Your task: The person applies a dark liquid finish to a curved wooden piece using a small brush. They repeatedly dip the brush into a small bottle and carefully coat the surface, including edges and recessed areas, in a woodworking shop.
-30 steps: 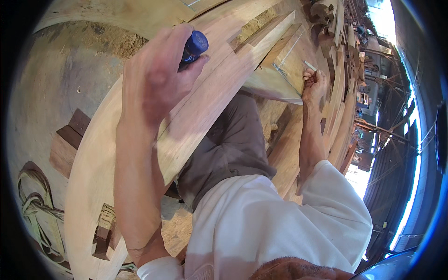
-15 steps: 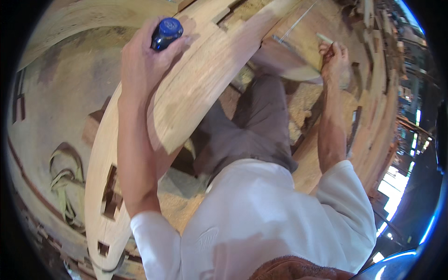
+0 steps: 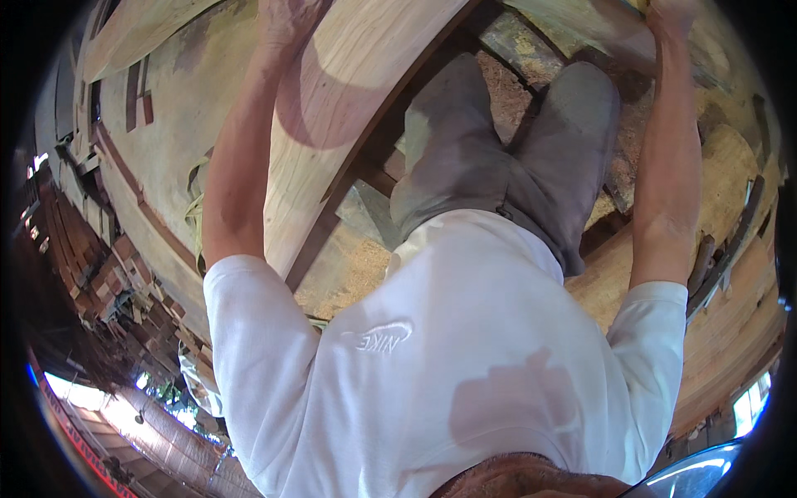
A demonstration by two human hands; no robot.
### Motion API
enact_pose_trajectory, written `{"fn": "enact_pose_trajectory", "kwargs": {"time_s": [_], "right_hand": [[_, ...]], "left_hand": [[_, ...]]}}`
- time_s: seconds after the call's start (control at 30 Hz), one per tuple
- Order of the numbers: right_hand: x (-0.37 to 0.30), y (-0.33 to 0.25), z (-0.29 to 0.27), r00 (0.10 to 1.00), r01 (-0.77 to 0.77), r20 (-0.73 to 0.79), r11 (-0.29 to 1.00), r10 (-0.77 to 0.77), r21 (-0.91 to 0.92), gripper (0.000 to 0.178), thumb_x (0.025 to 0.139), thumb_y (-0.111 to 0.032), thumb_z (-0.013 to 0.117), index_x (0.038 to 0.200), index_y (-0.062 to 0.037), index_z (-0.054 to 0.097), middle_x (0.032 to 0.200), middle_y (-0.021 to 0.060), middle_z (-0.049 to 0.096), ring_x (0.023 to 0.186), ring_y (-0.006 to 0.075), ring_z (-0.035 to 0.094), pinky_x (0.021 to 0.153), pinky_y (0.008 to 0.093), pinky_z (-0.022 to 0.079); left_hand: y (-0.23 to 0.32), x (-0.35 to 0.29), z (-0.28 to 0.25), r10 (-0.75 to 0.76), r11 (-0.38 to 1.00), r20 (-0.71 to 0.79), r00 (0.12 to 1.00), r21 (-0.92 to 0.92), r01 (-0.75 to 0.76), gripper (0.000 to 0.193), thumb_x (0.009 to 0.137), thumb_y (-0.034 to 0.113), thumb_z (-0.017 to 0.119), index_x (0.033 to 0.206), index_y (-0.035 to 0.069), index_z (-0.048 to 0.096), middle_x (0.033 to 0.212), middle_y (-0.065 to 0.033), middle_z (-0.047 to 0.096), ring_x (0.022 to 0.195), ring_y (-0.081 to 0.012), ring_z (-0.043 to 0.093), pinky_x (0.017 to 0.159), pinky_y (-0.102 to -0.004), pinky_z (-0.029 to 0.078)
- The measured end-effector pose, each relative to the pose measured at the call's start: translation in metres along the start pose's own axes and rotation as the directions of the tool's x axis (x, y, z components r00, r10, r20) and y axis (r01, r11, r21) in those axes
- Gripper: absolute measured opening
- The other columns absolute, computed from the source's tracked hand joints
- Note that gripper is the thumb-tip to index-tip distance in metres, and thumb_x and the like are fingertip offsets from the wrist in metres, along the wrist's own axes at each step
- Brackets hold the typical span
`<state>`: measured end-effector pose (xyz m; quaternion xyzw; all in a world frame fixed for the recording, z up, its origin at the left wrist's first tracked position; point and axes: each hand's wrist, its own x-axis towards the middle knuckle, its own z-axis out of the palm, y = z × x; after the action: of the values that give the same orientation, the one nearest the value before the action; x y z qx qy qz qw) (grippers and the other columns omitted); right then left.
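Left hand (image 3: 288,21): pale plank (image 3: 365,75) at its right. Right hand (image 3: 672,13): wooden board (image 3: 594,29) at its left. I cannot tell either grip's opening or contents.

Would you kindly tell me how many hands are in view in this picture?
2. The left hand is at the top edge, near the long pale plank; the right hand is farther right along that edge, by another wooden piece. Both are cut off by the frame.
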<state>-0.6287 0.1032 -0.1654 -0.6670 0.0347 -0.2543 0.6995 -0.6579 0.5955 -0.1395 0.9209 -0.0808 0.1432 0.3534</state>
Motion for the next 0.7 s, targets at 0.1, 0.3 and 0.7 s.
{"fn": "enact_pose_trajectory", "kwargs": {"time_s": [0.1,0.3,0.7], "right_hand": [[-0.009,-0.002,0.009,0.999,0.037,-0.001,0.997,-0.037,-0.066,0.025,0.105,-0.010,0.065,0.125,0.0049,0.070,0.097,0.0109,0.075,0.078,0.0142,0.070,0.068,0.0268,0.057],[0.004,-0.009,-0.003,0.985,0.159,0.025,0.854,-0.169,-0.495,0.031,0.102,-0.016,0.070,0.121,0.0070,0.075,0.102,0.0185,0.077,0.088,0.0263,0.072,0.081,0.0379,0.057],[-0.012,-0.020,0.006,0.975,-0.201,-0.125,0.966,0.182,-0.164,0.028,0.104,-0.007,0.071,0.127,0.0089,0.070,0.096,0.0081,0.074,0.083,0.0094,0.067,0.072,0.0217,0.057]], "left_hand": [[0.000,-0.003,-0.001,0.014,1.000,-0.019,1.000,-0.023,-0.014,0.040,0.094,0.026,0.084,0.121,0.003,0.065,0.097,-0.0185,0.074,0.089,-0.0278,0.073,0.078,-0.0426,0.058],[-0.002,-0.006,-0.007,0.040,0.999,0.002,0.999,0.028,-0.040,0.053,0.092,0.031,0.087,0.127,-0.001,0.062,0.104,-0.0178,0.076,0.096,-0.0289,0.075,0.089,-0.0396,0.058],[-0.036,0.012,-0.013,-0.386,0.899,-0.601,0.700,-0.414,0.140,0.054,0.089,0.024,0.090,0.123,-0.003,0.060,0.107,-0.0083,0.069,0.090,-0.0159,0.065,0.085,-0.0318,0.055]]}}
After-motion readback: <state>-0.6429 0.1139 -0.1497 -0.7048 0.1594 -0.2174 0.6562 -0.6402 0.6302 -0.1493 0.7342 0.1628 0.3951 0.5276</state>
